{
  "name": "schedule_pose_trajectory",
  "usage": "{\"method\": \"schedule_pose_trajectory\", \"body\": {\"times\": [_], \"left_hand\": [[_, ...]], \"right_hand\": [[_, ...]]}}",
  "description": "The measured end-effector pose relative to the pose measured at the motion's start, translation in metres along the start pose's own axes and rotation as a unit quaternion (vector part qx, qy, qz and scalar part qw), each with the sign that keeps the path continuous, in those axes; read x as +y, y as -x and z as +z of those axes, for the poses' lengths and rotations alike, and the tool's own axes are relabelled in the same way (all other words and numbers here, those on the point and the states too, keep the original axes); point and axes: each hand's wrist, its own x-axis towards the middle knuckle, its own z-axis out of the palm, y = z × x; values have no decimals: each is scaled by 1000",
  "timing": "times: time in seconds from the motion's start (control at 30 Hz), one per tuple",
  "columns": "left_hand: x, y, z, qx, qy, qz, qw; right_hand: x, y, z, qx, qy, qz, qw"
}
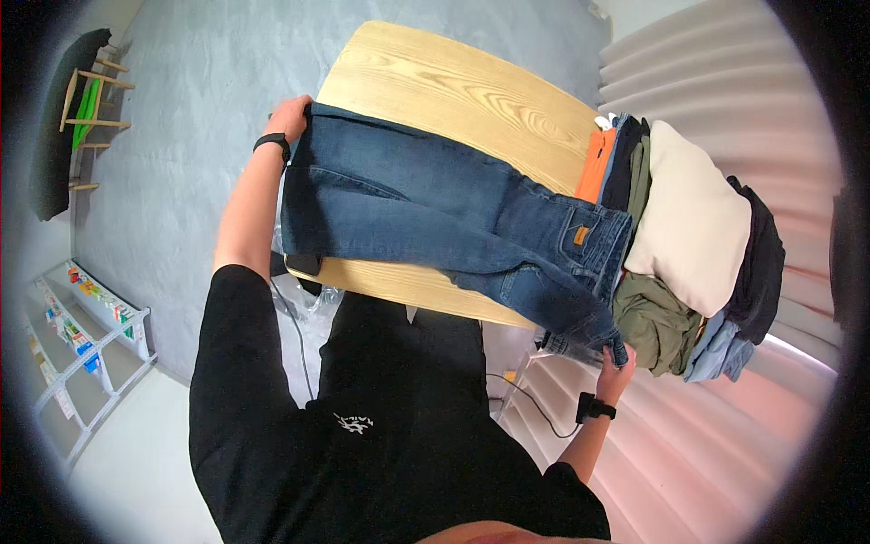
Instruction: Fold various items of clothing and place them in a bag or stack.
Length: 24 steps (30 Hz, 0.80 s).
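Observation:
Dark blue jeans (408, 195) lie stretched lengthwise over a light wooden table (435, 68), legs to the left and waistband to the right. A small orange-brown patch shows near the waist. At the far left, my left hand (290, 118) is closed on the upper corner of a leg hem. My right hand (619, 363) pinches the near corner of the waistband, which hangs past the table's near edge. The fingertips of both hands are partly hidden by the cloth.
Folded clothes in orange, navy and green (598, 168) stand beside a cream cushion (693, 218) at the table's right end. An olive garment (657, 317) and blue cloth (719, 349) lie nearer. Clear plastic (319, 310) hangs below the near edge. A white shelf rack (118, 363) stands left.

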Motion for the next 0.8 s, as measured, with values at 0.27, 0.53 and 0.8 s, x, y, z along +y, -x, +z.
{"method": "schedule_pose_trajectory", "body": {"times": [0.27,0.53,0.8], "left_hand": [[-35,-7,-17,-47,440,30,896],[-1,-27,-58,-121,142,-90,978],[-53,2,-9,-1,104,0,995]], "right_hand": [[1,-1,4,2,-27,12,1000],[1,-3,6,8,-30,4,999],[3,0,8,17,-35,10,999]]}}
